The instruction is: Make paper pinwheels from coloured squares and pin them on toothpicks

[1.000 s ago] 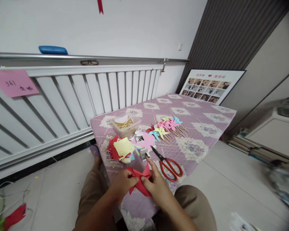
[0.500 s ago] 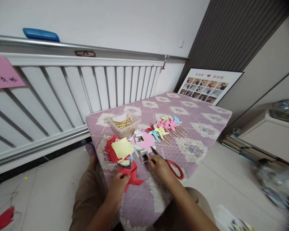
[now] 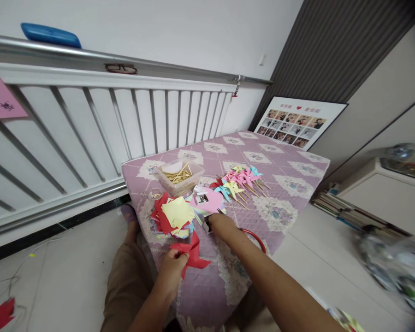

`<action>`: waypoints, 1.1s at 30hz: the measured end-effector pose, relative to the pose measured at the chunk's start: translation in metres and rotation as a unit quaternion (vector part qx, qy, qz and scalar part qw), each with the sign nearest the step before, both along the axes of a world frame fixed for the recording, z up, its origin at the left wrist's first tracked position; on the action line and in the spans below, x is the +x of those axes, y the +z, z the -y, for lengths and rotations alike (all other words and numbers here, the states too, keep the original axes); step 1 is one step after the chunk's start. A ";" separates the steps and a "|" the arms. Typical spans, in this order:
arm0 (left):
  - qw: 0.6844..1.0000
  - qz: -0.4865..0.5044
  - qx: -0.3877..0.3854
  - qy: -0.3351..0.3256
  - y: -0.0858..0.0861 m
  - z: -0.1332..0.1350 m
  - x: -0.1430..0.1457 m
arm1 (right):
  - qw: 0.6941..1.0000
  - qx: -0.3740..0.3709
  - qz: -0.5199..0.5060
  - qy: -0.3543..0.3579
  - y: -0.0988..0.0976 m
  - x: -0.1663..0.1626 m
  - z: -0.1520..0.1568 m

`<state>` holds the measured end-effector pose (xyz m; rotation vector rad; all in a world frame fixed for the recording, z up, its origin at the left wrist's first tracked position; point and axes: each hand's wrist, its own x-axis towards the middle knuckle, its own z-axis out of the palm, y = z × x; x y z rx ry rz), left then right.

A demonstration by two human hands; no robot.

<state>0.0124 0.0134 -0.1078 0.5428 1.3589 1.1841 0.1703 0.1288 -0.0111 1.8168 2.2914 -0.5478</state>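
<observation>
My left hand (image 3: 171, 268) pinches a folded red paper piece (image 3: 192, 253) just above the near edge of the purple quilted table (image 3: 280, 170). My right hand (image 3: 221, 223) reaches forward over a small white box (image 3: 206, 224), fingers curled down on it; what they hold is hidden. The red-handled scissors (image 3: 255, 235) lie mostly behind my right forearm. A pile of red, yellow and blue paper squares (image 3: 173, 214) lies just left of that hand.
A clear tub of wooden sticks (image 3: 179, 176) stands at the table's back left. Finished paper pinwheels on sticks (image 3: 240, 180) lie mid-table, beside a pink paper heart (image 3: 210, 201). A white railing (image 3: 90, 129) runs behind. Stacked books (image 3: 342, 210) lie on the floor at right.
My right hand let go of the red paper and reached forward to the small white box. My left hand kept the paper and shifted left. The view tilted down slightly.
</observation>
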 end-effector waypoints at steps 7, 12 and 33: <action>1.000 -0.016 -0.013 0.001 0.010 0.001 -0.002 | 0.999 -0.008 0.041 0.026 0.000 -0.006 -0.005; 0.999 -0.043 -0.009 0.000 0.007 0.000 -0.001 | 0.998 0.030 0.037 0.029 -0.006 -0.006 -0.003; 0.997 -0.080 0.014 -0.016 -0.008 0.003 -0.005 | 0.957 0.153 -0.227 -0.101 -0.060 0.046 0.086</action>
